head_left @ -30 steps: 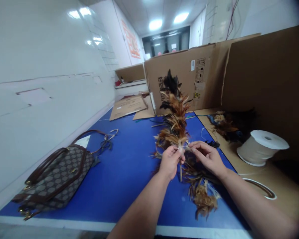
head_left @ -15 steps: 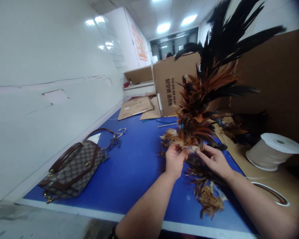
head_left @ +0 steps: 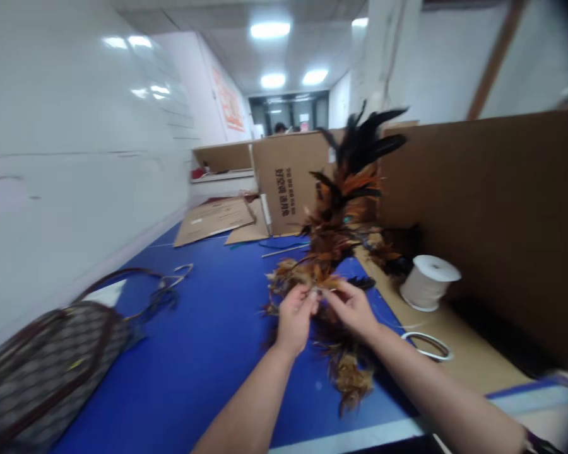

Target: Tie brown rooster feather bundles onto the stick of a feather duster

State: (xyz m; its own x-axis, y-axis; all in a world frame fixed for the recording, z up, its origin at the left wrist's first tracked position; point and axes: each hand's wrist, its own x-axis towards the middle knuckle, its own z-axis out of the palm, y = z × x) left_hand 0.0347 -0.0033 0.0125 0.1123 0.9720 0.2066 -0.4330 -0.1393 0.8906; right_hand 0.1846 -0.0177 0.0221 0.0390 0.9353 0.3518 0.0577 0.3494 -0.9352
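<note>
Left hand (head_left: 294, 315) pinched shut on the lower end of a tall bundle of brown, orange and black feathers (head_left: 343, 189), fingers curled around the bound base. Right hand (head_left: 353, 307) meets it from the other side, fingertips (head_left: 329, 295) closed on the same base, touching the left hand's fingers. Exact binding at the pinch point too blurred to tell. Feather bundle stands roughly upright above both hands, black plumes on top, rust and tan ones lower, over the middle of the blue table top (head_left: 208, 340). Loose pile of brown feathers (head_left: 348, 372) lies on the table just below and in front of the hands. To the right, a strip of flat brown cardboard (head_left: 454, 353) carries a white spool of cord (head_left: 428, 282) and a flat white ring (head_left: 428, 345) near it. More dark feathers (head_left: 392, 252) heaped beside the spool. Tall cardboard wall (head_left: 492, 208) behind. Printed cardboard box (head_left: 288, 183) at the far end of the table, flattened cardboard sheets (head_left: 213, 217) beside it. Patterned brown handbag with dark straps (head_left: 52, 366) at near left, well apart from the hands.
</note>
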